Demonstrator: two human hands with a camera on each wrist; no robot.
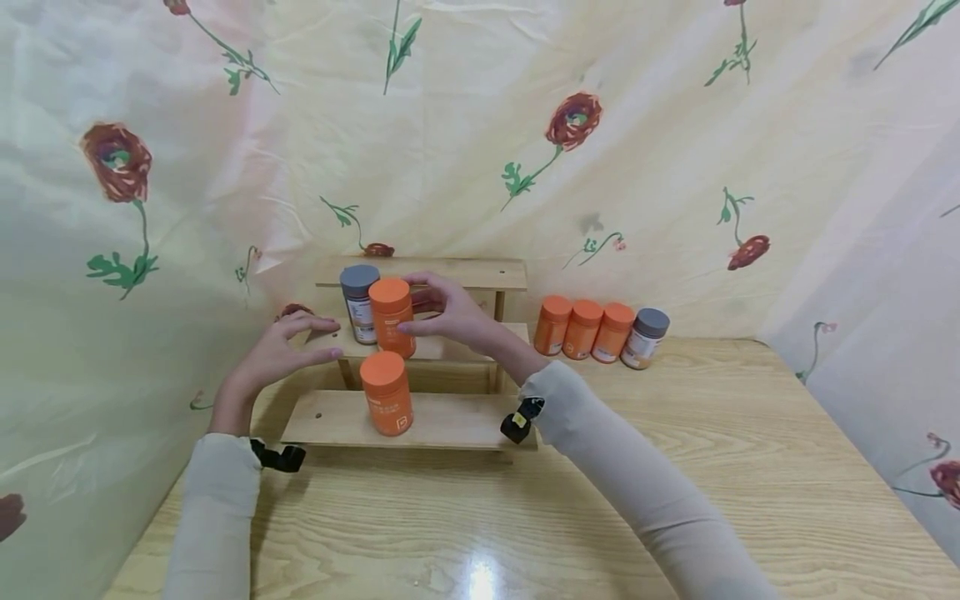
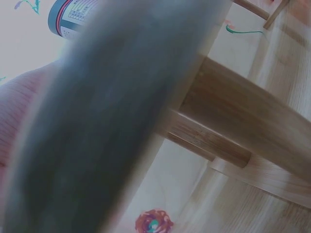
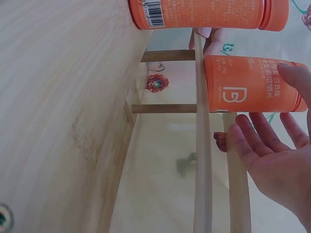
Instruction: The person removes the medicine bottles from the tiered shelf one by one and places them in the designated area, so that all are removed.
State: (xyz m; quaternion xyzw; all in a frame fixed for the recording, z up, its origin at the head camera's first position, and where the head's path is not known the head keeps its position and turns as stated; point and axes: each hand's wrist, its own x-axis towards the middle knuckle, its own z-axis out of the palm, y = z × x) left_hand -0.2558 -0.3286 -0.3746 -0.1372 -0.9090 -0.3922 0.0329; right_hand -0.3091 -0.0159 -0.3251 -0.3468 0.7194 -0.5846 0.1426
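My right hand [image 1: 453, 315] holds an orange bottle [image 1: 392, 321] on the middle shelf, thumb across its front and fingers round its far right side. In the right wrist view the thumb overlaps this bottle [image 3: 248, 83] near its cap. Touching its left side in the head view is a grey-capped bottle [image 1: 361, 310], partly hidden. My left hand [image 1: 273, 354] is at the shelf's left end, thumb and fingers spread apart, holding nothing. Another orange bottle [image 1: 387, 396] stands on the lowest shelf, below and in front.
The wooden three-step rack [image 1: 465, 421] stands on a wood-grain table [image 1: 675, 467]. To its right, orange bottles [image 1: 586, 329] and a grey-capped one [image 1: 645, 339] stand in a row. Floral cloth [image 1: 465, 150] hangs behind. A blurred dark band [image 2: 107, 111] covers much of the left wrist view.
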